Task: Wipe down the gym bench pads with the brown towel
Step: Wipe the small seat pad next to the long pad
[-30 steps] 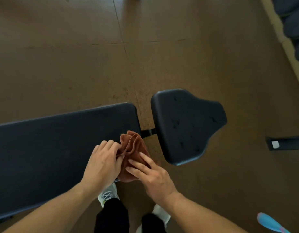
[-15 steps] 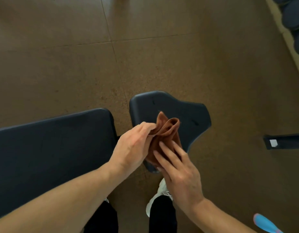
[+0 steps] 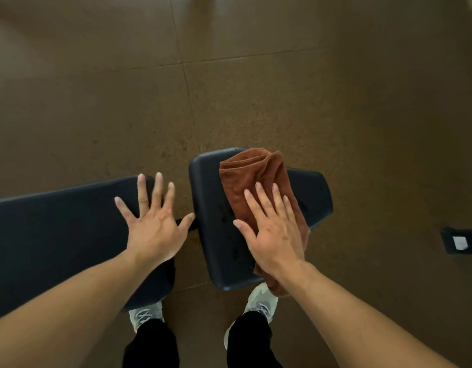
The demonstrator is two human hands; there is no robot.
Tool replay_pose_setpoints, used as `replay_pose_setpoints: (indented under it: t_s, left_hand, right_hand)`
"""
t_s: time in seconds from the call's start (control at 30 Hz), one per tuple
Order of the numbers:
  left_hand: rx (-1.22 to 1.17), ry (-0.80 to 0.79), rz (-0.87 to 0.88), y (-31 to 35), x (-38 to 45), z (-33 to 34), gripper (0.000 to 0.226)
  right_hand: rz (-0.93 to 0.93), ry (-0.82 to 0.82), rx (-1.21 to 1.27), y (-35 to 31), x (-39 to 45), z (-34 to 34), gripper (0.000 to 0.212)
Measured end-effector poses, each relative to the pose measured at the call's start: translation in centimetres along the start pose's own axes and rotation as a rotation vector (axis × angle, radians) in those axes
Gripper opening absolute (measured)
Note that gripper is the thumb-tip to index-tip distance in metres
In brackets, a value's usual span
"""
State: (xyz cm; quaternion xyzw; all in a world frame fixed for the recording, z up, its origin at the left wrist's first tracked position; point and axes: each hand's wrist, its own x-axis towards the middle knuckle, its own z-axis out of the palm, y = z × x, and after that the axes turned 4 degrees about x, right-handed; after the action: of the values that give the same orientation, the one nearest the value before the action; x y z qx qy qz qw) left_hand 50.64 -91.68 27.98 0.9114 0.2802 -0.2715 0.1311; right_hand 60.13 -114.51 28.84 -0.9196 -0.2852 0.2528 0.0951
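Now, left to right: left hand (image 3: pixel 153 229), off the towel, fingers spread flat on the long pad (image 3: pixel 57 232) near its right end. Right hand (image 3: pixel 273 235), fingers straight, presses the brown towel (image 3: pixel 252 181), half a second ago bunched between both hands, across the seat pad (image 3: pixel 211 208). Wiping looks begun.
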Motion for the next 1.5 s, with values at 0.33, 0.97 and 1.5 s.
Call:
replay_pose_setpoints:
  t_s: [0.33,0.97,1.5]
  left_hand:
    - [-0.029,-0.148,0.066,-0.5,0.2,-0.6,0.082]
    - [-0.047,0.042,0.095,-0.7,-0.1,0.9,0.074]
    - [-0.034,0.261,0.292,-2.5,-8.7,6.8,0.073]
  right_hand:
    - [-0.208,-0.056,-0.105,0.9,11.1,-4.3,0.054]
    - [-0.36,0.14,-0.161,-3.2,6.8,0.6,0.053]
    - [-0.443,-0.054,-0.223,0.5,-8.4,6.6,0.055]
